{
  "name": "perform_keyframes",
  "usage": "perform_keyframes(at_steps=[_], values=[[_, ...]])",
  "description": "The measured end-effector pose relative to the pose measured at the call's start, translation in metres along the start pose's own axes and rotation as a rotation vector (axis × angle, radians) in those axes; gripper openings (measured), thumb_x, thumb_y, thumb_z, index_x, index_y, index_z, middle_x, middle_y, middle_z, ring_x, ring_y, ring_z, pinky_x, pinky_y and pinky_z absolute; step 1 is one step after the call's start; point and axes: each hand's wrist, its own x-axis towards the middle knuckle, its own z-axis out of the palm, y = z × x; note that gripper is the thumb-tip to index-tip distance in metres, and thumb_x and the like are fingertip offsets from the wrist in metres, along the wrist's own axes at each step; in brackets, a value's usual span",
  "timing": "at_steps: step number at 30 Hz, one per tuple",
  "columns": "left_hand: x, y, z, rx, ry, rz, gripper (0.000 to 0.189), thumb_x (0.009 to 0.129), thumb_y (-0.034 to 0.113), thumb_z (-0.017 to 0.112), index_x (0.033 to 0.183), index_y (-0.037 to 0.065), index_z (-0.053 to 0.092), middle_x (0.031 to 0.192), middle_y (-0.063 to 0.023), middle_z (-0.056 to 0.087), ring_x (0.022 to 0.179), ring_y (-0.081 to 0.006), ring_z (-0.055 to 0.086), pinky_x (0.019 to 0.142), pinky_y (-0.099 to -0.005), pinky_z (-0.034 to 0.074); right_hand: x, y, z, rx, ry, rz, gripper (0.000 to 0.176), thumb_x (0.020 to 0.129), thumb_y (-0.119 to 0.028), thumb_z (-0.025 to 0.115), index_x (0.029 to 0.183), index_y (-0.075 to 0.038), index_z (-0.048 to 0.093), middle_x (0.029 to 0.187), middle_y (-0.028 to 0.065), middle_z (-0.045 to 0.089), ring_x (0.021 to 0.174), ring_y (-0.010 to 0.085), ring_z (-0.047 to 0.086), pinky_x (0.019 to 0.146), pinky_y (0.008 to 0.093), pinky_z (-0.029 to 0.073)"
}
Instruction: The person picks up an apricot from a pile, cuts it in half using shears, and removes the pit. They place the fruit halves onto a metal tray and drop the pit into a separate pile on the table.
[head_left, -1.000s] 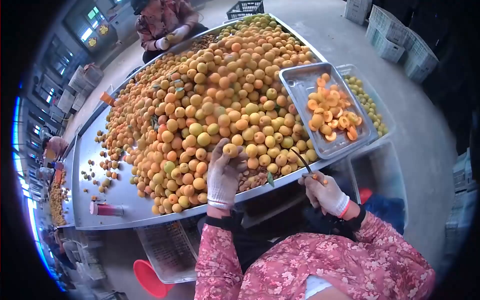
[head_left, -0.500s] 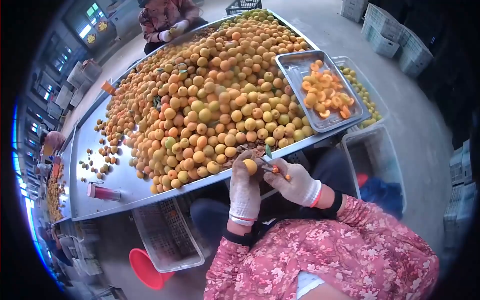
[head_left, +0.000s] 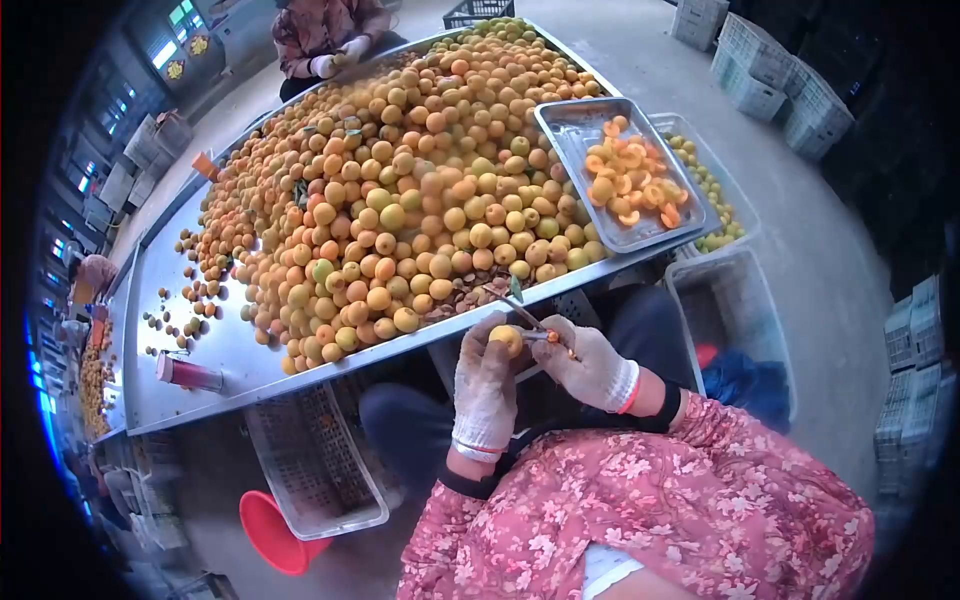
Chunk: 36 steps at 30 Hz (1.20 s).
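Over the table's front edge, my left hand [head_left: 486, 385], in a white knit glove, pinches a yellow apricot [head_left: 507, 341] between thumb and fingers. My right hand [head_left: 592, 368], also gloved, is closed round a slim metal tool [head_left: 535, 334] with orange parts near the grip. Two thin dark arms of the tool show, spread apart, and one reaches the apricot's side. The tool's exact kind is hard to make out. Just beyond my hands lies a big heap of whole apricots [head_left: 400, 215], with brown pits or scraps [head_left: 470, 293] at its front edge.
A metal tray [head_left: 625, 240] of halved apricots rests at the table's right corner, beside a crate of greenish fruit [head_left: 735, 195]. Plastic crates [head_left: 355, 525] and a red bucket [head_left: 275, 545] stand below. A jar [head_left: 190, 373] lies at left. Another gloved person [head_left: 325, 40] sits opposite.
The view has shifted slightly, moving the table left in the picture. The tool's arms now show spread apart, with one at the apricot, which has turned in my left fingers.
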Motion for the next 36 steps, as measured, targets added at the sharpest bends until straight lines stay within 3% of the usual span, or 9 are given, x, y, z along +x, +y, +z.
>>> perform_keyframes(at_steps=[3,5,8,11,17,20,24,30,36], values=[[0.0,-0.003,-0.005,-0.036,-0.041,0.05,0.039,0.098,0.026,0.054,0.129,0.002,0.047,0.114,-0.0086,0.056,0.104,-0.0186,0.057,0.095,-0.0347,0.046,-0.006,-0.001,0.005,-0.071,0.027,-0.075,0.024,0.096,-0.027,0.056,0.099,-0.004,0.053,0.071,0.0167,0.063,0.068,0.0342,0.065,0.059,0.0363,0.048],[-0.001,0.002,-0.003,0.128,-0.031,0.053,0.05,0.091,0.027,0.066,0.129,0.002,0.045,0.117,-0.0074,0.055,0.104,-0.0155,0.056,0.093,-0.03,0.046,-0.006,-0.004,0.006,-0.067,0.022,-0.06,0.025,0.096,-0.029,0.056,0.097,-0.004,0.052,0.071,0.0174,0.062,0.069,0.0358,0.064,0.059,0.0383,0.048],[-0.004,0.0,0.0,-0.075,-0.019,-0.007,0.051,0.089,0.028,0.069,0.128,0.004,0.046,0.114,-0.0059,0.056,0.101,-0.0142,0.057,0.091,-0.0285,0.046,-0.007,-0.006,0.008,-0.075,0.013,-0.07,0.025,0.096,-0.03,0.056,0.097,-0.005,0.052,0.07,0.0176,0.062,0.07,0.0367,0.064,0.059,0.0401,0.048],[-0.003,-0.003,-0.002,0.077,0.0,0.065,0.051,0.088,0.03,0.07,0.126,0.005,0.047,0.113,-0.0053,0.056,0.1,-0.0131,0.056,0.09,-0.0269,0.046,-0.006,-0.005,0.009,-0.078,-0.002,-0.026,0.025,0.096,-0.03,0.056,0.097,-0.005,0.051,0.072,0.0179,0.062,0.071,0.0381,0.064,0.06,0.0415,0.048],[-0.007,-0.003,0.001,0.306,0.05,0.15,0.047,0.092,0.038,0.063,0.123,0.006,0.05,0.107,-0.0034,0.059,0.089,-0.0093,0.056,0.075,-0.0232,0.048,-0.01,0.002,0.014,-0.116,-0.02,-0.032,0.025,0.094,-0.028,0.057,0.099,-0.005,0.052,0.075,0.021,0.062,0.074,0.0399,0.063,0.061,0.0422,0.048],[-0.005,-0.009,-0.001,0.487,0.068,0.29,0.044,0.096,0.041,0.056,0.121,0.006,0.053,0.099,-0.002,0.061,0.079,-0.0072,0.053,0.068,-0.0215,0.045,-0.01,0.003,0.017,-0.066,0.053,-0.04,0.019,0.095,-0.02,0.056,0.101,-0.002,0.054,0.072,0.0152,0.062,0.067,0.029,0.065,0.06,0.0369,0.048],[-0.007,-0.019,-0.008,0.434,0.134,0.231,0.043,0.097,0.039,0.055,0.122,0.005,0.053,0.097,-0.0064,0.063,0.088,-0.0142,0.059,0.079,-0.0282,0.048,-0.009,-0.002,0.019,0.074,-0.018,0.055,0.012,0.096,-0.012,0.053,0.098,0.0,0.054,0.069,0.005,0.055,0.061,0.0098,0.048,0.056,0.0275,0.041],[-0.005,-0.02,-0.011,0.667,0.197,0.378,0.04,0.097,0.041,0.052,0.123,0.011,0.052,0.097,-0.0159,0.065,0.089,-0.0334,0.065,0.076,-0.0373,0.05,-0.01,0.011,0.034,0.125,0.02,0.065,0.012,0.097,-0.012,0.05,0.099,-0.001,0.053,0.073,0.0007,0.053,0.065,0.007,0.046,0.058,0.0247,0.039],[-0.006,-0.018,-0.017,0.803,0.286,0.329,0.035,0.098,0.038,0.05,0.12,0.01,0.053,0.093,-0.0173,0.064,0.085,-0.0376,0.064,0.072,-0.0402,0.05,0.002,0.023,0.047,0.105,0.013,0.02,0.013,0.098,-0.014,0.048,0.099,-0.001,0.053,0.074,-0.0011,0.052,0.068,0.0058,0.045,0.06,0.0236,0.038]])
